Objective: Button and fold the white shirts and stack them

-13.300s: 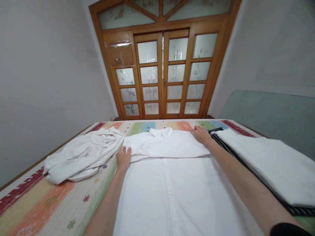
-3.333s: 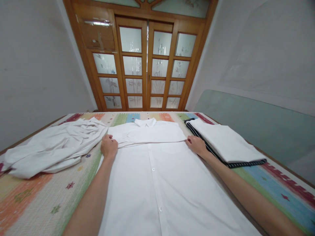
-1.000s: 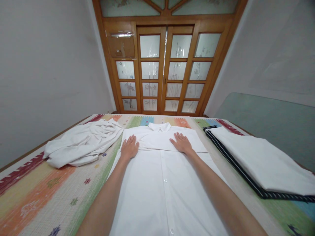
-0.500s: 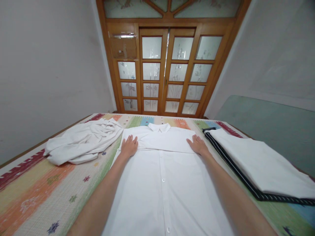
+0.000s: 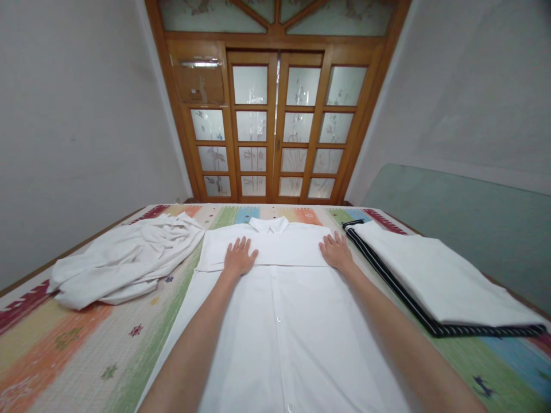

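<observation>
A white button-up shirt (image 5: 258,321) lies front side up on the bed, its collar (image 5: 270,225) at the far end. A band of cloth, seemingly the sleeves, lies straight across the chest. My left hand (image 5: 240,257) rests flat on this band, left of the collar, fingers apart. On the band's right end lies my right hand (image 5: 336,251), also flat with its fingers spread. Neither hand grips the cloth. Both forearms cover parts of the shirt's sides.
A crumpled white garment (image 5: 129,261) lies to the left. On the right, folded white cloth (image 5: 443,275) sits on a black striped piece (image 5: 400,292). The colourful bedspread (image 5: 129,344) lies beneath. A pale green headboard-like panel (image 5: 451,212) stands at right; wooden glazed doors (image 5: 275,126) are beyond.
My left hand has slid inward along the band, toward the shirt's middle, and the cloth on that side looks smoother. My right hand stays in place. The view has shifted slightly right.
</observation>
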A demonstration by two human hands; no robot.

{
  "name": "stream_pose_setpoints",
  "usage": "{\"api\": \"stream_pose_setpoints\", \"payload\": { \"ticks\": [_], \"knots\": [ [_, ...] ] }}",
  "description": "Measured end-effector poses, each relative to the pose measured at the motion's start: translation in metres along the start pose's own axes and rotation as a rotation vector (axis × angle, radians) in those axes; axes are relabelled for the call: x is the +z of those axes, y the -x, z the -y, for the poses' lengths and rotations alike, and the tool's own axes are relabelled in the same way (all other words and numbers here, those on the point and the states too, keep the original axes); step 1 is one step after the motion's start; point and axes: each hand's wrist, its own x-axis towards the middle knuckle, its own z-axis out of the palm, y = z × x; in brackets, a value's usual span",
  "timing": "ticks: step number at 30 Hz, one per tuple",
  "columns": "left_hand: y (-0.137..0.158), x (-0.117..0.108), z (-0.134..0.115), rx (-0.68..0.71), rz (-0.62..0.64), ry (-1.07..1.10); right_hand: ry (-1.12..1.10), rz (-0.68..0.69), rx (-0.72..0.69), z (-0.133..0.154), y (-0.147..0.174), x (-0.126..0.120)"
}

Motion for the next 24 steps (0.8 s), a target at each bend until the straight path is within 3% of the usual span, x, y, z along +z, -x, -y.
{"api": "stream_pose_setpoints", "payload": {
  "ticks": [5, 8, 11, 14, 17, 24],
  "knots": [
    [-0.001, -0.001, 0.002, 0.003, -0.006, -0.034, 0.017, 0.066, -0.013, 0.022, -0.001, -0.015],
    [-0.002, 0.000, 0.001, -0.002, -0.012, -0.063, -0.074, 0.124, -0.074, 0.058, -0.002, -0.022],
    [-0.003, 0.002, 0.002, -0.009, -0.010, -0.065, -0.207, 0.170, -0.221, 0.100, -0.003, -0.023],
    [-0.005, 0.003, 0.003, -0.021, 0.003, -0.048, -0.268, 0.207, -0.268, 0.122, -0.007, -0.020],
    [-0.009, 0.002, 0.004, -0.065, 0.006, -0.038, -0.260, 0.230, -0.190, 0.112, -0.017, -0.015],
    [-0.027, -0.007, 0.023, -0.195, 0.044, -0.036, -0.182, 0.225, 0.051, 0.053, -0.042, -0.003]
  ]
}}
